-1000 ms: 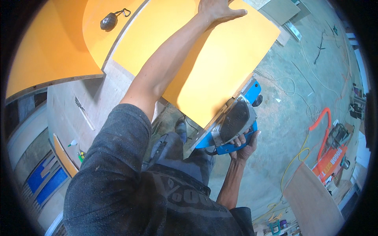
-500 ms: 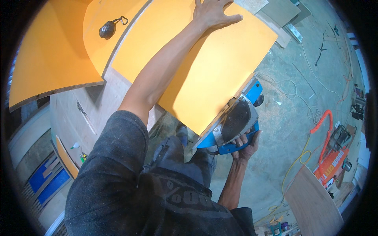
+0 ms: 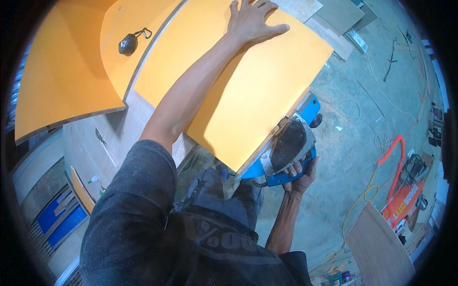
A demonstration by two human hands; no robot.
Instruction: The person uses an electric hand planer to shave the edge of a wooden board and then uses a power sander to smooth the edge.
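My left hand point(image 3: 253, 23) lies on a yellow-faced board point(image 3: 267, 90) near its far side, with the fingers spread. The forearm reaches across the board. My right hand point(image 3: 303, 178) is wrapped round the blue rear handle of an electric hand planer point(image 3: 289, 140). This planer has a blue and grey body, a dark side cover and a black front knob. It rests along the board's right edge, tilted on its side. Its sole and blade are hidden against that edge.
Left stands a curved yellow panel point(image 3: 62, 81); a dark pouch with a carabiner point(image 3: 128, 45) lies on a yellow surface beside it. A handsaw point(image 3: 105, 145) rests on the pale tabletop point(image 3: 86, 143). Cables, a red coiled hose point(image 3: 400, 148) and a brown panel point(image 3: 381, 245) occupy the floor at right.
The planer has slid slightly farther along the board's right edge, away from me. My left hand stays spread on the board. The whole view has shifted a little.
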